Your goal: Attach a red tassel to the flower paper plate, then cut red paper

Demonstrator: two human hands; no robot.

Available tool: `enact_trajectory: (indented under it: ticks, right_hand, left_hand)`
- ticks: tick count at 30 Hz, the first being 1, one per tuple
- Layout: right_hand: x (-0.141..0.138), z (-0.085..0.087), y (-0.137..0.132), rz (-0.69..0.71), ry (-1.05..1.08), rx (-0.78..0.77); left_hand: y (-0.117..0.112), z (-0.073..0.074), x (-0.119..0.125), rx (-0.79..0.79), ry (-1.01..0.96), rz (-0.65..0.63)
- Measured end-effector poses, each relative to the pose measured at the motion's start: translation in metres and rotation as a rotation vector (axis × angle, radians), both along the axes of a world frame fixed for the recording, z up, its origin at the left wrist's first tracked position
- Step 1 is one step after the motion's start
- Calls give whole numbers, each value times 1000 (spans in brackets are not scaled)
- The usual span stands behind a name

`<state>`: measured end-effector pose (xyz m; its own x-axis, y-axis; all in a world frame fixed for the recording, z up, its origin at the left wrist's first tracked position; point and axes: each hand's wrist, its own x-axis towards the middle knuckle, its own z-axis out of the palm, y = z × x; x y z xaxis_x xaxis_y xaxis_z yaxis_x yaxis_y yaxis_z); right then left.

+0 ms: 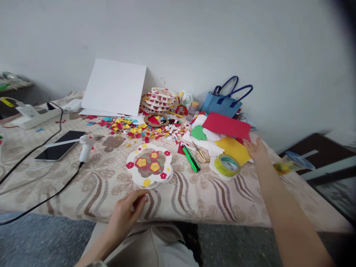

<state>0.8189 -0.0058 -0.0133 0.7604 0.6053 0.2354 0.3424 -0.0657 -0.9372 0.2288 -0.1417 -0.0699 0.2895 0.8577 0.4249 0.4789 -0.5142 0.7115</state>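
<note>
My left hand [125, 212] is near the table's front edge, fingers pinched on the near rim of a flower-shaped paper plate craft [149, 164] decorated with red and yellow blossoms. My right hand [256, 149] reaches far right and rests flat on the edge of a yellow paper sheet [233, 148], beside a red sheet [226, 125]. A roll of yellow-green tape [227, 165] lies just left of that hand. A green utility knife [191, 158] and gold scissors [201, 155] lie between the craft and the tape.
A glue gun [85, 145] with black cord, a phone [60, 150] and a power strip [33, 115] sit at left. Paper scraps [133, 128], a stack of finished crafts [160, 99], a white board [114, 87] and a blue bag [222, 104] line the back.
</note>
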Motion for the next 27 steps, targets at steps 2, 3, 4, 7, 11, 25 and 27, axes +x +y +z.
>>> enact_trajectory:
  ticks: [2, 3, 4, 7, 11, 25, 27]
  right_hand:
    - [0, -8, -10, -18, -57, -128]
    - [-1, -12, -16, -17, -88, -198]
    - [-3, -17, -20, -2, -132, -258]
    - [-9, -26, -31, 114, -289, -395]
    - [-13, -31, -38, 294, -466, -511]
    - [-14, -32, -63, 467, -644, -554]
    - [-17, -24, -63, 414, -616, -522]
  left_hand:
    - [0, -1, -3, 2, 11, 16]
    - [0, -2, -4, 2, 16, 23]
    - [0, -2, -5, 7, 17, 28]
    - [1, -2, -6, -1, 13, 31]
    - [1, -1, -6, -27, -4, 31]
    - [5, -4, -13, -126, -118, 189]
    - [11, -2, -14, -176, -262, 279]
